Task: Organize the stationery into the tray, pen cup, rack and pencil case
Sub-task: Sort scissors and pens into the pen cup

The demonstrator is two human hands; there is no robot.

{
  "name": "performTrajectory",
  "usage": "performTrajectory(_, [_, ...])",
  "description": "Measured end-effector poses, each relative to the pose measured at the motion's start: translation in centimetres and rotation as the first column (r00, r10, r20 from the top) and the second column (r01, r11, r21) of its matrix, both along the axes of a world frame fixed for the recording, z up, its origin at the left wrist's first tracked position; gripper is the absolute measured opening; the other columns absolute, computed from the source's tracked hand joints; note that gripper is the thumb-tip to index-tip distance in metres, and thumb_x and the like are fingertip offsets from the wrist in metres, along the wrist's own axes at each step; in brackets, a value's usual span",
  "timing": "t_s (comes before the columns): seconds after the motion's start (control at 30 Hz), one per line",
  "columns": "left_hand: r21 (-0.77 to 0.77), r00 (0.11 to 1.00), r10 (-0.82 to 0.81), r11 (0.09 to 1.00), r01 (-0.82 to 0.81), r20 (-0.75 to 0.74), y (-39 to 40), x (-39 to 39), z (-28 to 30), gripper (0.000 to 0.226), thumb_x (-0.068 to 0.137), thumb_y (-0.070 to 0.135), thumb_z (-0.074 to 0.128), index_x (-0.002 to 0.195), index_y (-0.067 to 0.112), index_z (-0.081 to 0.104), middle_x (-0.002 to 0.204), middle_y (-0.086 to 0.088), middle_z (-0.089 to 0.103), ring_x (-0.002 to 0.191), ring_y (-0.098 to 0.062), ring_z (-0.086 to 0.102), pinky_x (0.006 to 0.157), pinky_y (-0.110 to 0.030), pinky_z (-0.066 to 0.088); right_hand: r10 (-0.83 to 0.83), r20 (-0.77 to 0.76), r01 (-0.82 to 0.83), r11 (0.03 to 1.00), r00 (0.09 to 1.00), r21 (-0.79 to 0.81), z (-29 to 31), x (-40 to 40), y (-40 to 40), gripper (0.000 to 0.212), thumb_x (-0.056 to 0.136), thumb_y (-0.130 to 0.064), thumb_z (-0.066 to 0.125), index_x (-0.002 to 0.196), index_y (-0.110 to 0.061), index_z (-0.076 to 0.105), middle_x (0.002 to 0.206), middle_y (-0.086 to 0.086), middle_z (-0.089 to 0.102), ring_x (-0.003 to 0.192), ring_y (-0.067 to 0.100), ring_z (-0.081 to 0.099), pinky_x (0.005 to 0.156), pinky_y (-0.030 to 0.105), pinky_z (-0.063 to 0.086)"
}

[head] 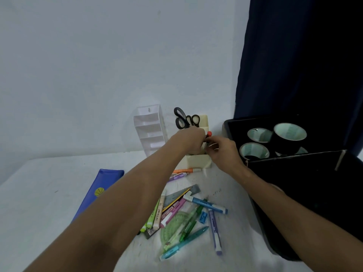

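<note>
Now: loading the pen cup

Head view: both hands meet at the cream pen cup. Left hand pinches an orange-tipped tool; right hand, fingers curled, apparently steadies it. Next, likely, the loose highlighters.

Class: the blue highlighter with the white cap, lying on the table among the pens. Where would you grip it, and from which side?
Pinch the blue highlighter across its mid-barrel from above. It lies flat on top of the pile, its right end clear of the other pens.
</note>
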State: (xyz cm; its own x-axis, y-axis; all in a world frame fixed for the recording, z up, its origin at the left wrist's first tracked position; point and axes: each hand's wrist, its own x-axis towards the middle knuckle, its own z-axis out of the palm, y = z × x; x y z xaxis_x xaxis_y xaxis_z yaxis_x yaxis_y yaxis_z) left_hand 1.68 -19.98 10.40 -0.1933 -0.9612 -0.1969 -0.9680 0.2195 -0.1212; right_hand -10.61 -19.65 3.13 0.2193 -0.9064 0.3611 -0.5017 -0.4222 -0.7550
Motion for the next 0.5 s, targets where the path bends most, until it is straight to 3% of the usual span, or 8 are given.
performTrajectory(0.07, [0.002,0.999,-0.005,1.0,0.005,-0.047,0.2,0.6,-0.3,0.019,0.085,0.024,0.061,0.094,0.009,0.069,0.077,-0.007,0.063,0.074,-0.025,0.06,0.07,-0.037,0.056,0.034,-0.014,-0.033,0.999,0.999,0.038,0.1,0.1,0.3,0.028,0.085,-0.003,0.065,0.113,-0.007,0.069,0.101,0.007,0.072,0.081,0.011,0.063,0.08,0.019,0.05])
performTrajectory(0.17, [-0.029,0.99,-0.008,1.0,0.004,-0.143,0.8,1.8,-0.3,0.037,0.082,0.023,0.066,0.118,0.012,0.065,0.101,-0.006,0.066,0.086,-0.02,0.058,0.08,-0.035,0.054,0.12,0.022,-0.122,0.984,0.992,0.13,0.2,0.1,0.7,0.039,0.082,-0.004,0.07,0.121,-0.008,0.064,0.102,0.007,0.067,0.083,0.012,0.062,0.067,0.003,0.045])
performTrajectory(0.23, [-0.096,0.976,0.001,0.995,-0.023,-0.217,1.8,2.9,0.3,0.041,0.081,0.025,0.068,0.12,0.013,0.064,0.105,-0.004,0.065,0.085,-0.017,0.055,0.079,-0.03,0.051,0.12,0.038,-0.124,0.984,0.992,0.13,0.4,0.0,0.8,0.042,0.081,-0.004,0.071,0.121,-0.011,0.063,0.102,0.003,0.063,0.082,0.012,0.061,0.064,0.003,0.046])
performTrajectory(0.37, [-0.159,0.938,0.106,0.973,-0.166,-0.331,5.8,6.3,1.2,0.038,0.082,0.025,0.066,0.119,0.018,0.063,0.109,0.0,0.065,0.091,-0.016,0.057,0.083,-0.027,0.047,0.058,0.03,-0.058,0.998,0.998,-0.009,1.2,0.4,1.5,0.038,0.076,-0.005,0.073,0.113,-0.012,0.066,0.103,0.0,0.06,0.081,0.018,0.062,0.071,0.026,0.055])
performTrajectory(0.5, [-0.078,0.919,0.228,0.961,-0.266,-0.322,10.8,10.5,0.6,0.035,0.083,0.025,0.067,0.118,0.019,0.063,0.108,0.002,0.065,0.084,-0.013,0.054,0.079,-0.022,0.042,0.279,-0.069,-0.279,0.96,0.958,0.008,2.1,1.9,3.5,0.028,0.079,-0.013,0.075,0.106,-0.015,0.068,0.09,-0.004,0.063,0.07,0.011,0.058,0.062,0.008,0.046])
